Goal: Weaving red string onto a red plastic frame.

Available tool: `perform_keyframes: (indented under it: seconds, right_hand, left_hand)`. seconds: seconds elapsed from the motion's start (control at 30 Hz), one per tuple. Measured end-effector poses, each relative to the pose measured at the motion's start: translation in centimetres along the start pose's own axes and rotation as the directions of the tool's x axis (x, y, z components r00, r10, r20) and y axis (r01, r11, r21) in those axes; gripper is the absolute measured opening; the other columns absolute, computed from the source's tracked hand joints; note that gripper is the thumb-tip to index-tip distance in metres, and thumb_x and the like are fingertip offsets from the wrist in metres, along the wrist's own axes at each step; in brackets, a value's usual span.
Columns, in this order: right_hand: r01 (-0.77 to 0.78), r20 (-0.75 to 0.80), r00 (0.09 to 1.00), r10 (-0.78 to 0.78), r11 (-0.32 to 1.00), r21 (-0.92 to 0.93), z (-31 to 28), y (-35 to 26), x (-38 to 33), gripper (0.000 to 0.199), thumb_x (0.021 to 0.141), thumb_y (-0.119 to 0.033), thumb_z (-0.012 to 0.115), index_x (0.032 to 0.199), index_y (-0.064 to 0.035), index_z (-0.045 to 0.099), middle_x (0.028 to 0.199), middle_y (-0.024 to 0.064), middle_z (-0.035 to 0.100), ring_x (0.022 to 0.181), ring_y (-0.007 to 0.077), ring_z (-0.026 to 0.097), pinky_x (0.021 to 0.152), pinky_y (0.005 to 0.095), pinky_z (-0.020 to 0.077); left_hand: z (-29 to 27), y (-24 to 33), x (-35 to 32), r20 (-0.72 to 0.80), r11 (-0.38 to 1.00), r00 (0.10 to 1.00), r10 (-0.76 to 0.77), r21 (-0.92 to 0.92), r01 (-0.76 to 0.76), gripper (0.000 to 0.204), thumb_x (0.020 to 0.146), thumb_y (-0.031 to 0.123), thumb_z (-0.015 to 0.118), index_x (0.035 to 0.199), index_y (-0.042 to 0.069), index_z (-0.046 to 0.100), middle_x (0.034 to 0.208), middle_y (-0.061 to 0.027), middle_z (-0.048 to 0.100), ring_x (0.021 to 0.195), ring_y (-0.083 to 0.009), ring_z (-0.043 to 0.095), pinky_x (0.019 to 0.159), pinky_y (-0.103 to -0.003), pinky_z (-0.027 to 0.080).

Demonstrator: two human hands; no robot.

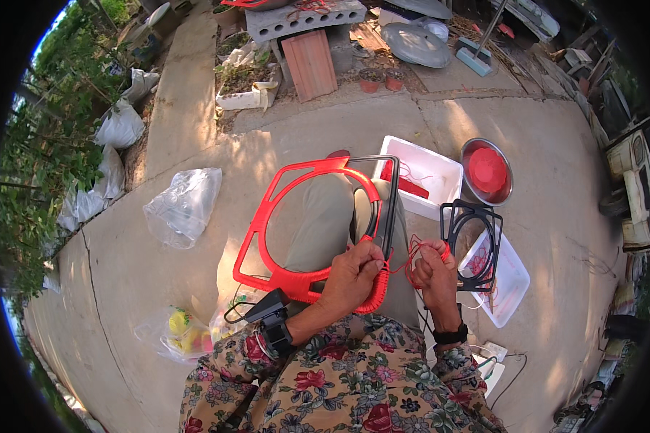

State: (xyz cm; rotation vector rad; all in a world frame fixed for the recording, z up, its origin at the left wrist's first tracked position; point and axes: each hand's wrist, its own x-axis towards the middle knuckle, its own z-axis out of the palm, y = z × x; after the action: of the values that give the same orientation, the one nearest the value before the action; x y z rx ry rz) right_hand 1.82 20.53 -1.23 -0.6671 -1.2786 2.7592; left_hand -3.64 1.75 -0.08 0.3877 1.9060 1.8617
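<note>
Across my lap lies a frame (261, 234) with a ring inside an angular outline. Much of it is covered in red, while its upper right side shows bare black. My left hand (355, 273) is closed on the frame's lower right part, beside tightly wound red cord. To the right, my right hand (435, 274) is closed around a loose bundle of red cord (414, 261), and a strand runs between the two hands. The fingertips of my left hand are partly hidden.
A smaller black frame (449, 238) leans over a white plastic tray (516, 273) holding red cord. Beyond are a white foam box (448, 177) and a metal bowl (508, 189) with a red dish. Clear plastic bags (184, 206) lie left; a concrete slab bench (307, 25) stands ahead.
</note>
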Motion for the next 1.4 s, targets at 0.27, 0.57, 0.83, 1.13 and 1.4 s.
perform_keyframes:
  seconds: [0.27, 0.57, 0.83, 1.13, 1.4]
  right_hand:
    - [-0.121, -0.156, 0.975, 0.158, 0.967, 0.224, -4.2, -0.3, 0.4, 0.012, 0.092, -0.013, 0.056, 0.101, -0.0054, 0.059, 0.053, -0.0066, 0.032, 0.04, 0.005, 0.027, 0.037, 0.0221, 0.0231]
    - [0.295, 0.28, 0.95, -0.136, 0.677, -0.674, 2.4, -0.7, -0.1, 0.017, 0.086, -0.008, 0.065, 0.102, -0.004, 0.065, 0.067, -0.0023, 0.054, 0.059, 0.009, 0.049, 0.061, 0.0229, 0.0447]
    - [0.335, 0.318, 0.934, -0.16, 0.696, -0.634, 1.4, 0.4, 1.0, 0.012, 0.088, -0.007, 0.062, 0.097, 0.0009, 0.062, 0.079, 0.0015, 0.062, 0.068, 0.0086, 0.055, 0.062, 0.022, 0.0446]
    - [-0.048, -0.304, 0.949, 0.077, 0.994, 0.103, -5.4, 1.3, 4.4, 0.007, 0.091, -0.014, 0.059, 0.087, -0.0107, 0.054, 0.053, -0.0077, 0.03, 0.039, 0.0038, 0.028, 0.035, 0.0211, 0.0212]
    - [-0.218, -0.015, 0.976, 0.219, 0.975, 0.05, -2.8, 1.0, 0.0, 0.016, 0.091, -0.026, 0.059, 0.086, -0.0115, 0.054, 0.052, -0.0073, 0.037, 0.034, 0.0025, 0.025, 0.032, 0.0229, 0.017]
  left_hand:
    - [0.0, 1.5, 0.8, -0.018, 0.889, 0.951, 0.307, 0.361, -0.28, 0.011, 0.081, -0.005, 0.056, 0.09, 0.002, 0.053, 0.087, -0.0127, 0.051, 0.075, -0.0288, 0.055, 0.066, -0.034, 0.045]
    - [-0.2, 1.3, 1.3, 0.012, 0.907, 0.956, 0.293, 0.314, -0.282, 0.013, 0.08, -0.008, 0.056, 0.089, 0.001, 0.053, 0.084, -0.0123, 0.051, 0.071, -0.0283, 0.054, 0.064, -0.032, 0.045]
    - [-0.2, 1.7, 1.3, 0.019, 0.895, 0.942, 0.335, 0.307, -0.325, 0.011, 0.082, -0.005, 0.058, 0.09, 0.001, 0.053, 0.081, -0.012, 0.051, 0.071, -0.0281, 0.054, 0.064, -0.032, 0.045]
    - [0.5, 0.4, 1.8, -0.002, 0.963, 0.986, 0.166, 0.215, -0.162, 0.006, 0.085, -0.003, 0.056, 0.088, 0.001, 0.053, 0.074, -0.0094, 0.051, 0.066, -0.0196, 0.052, 0.061, -0.029, 0.043]
    - [0.3, -1.5, 0.5, -0.031, 0.988, 0.992, 0.124, 0.097, -0.12, 0.007, 0.082, -0.002, 0.053, 0.087, 0.001, 0.057, 0.075, -0.0082, 0.053, 0.065, -0.0169, 0.052, 0.061, -0.026, 0.041]
